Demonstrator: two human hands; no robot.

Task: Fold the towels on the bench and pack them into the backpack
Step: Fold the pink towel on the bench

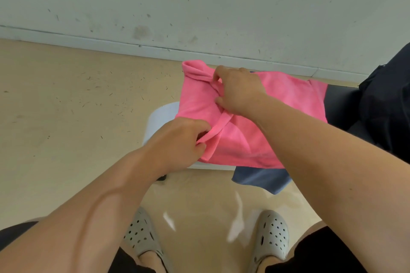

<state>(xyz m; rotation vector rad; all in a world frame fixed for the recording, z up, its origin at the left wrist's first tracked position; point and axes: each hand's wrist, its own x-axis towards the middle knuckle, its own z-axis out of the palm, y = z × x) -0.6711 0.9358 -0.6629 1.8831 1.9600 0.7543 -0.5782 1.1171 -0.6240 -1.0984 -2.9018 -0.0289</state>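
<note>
A bright pink towel (286, 104) lies spread over the bench in the middle of the head view. My left hand (179, 139) pinches its near left edge, fingers curled round a fold of the cloth. My right hand (237, 91) grips a bunched ridge of the same towel further back, near the far left corner, which stands rolled up. A blue towel (264, 178) hangs out from under the pink one at the bench's front edge. The black backpack (386, 99) sits at the right edge, only partly in view.
The bench shows a pale end (163, 115) on the left and a black seat (337, 104) on the right. Behind it runs a scuffed white wall (199, 6). The tan floor (66, 106) lies to the left, and my feet in grey clogs (273, 235) stand below.
</note>
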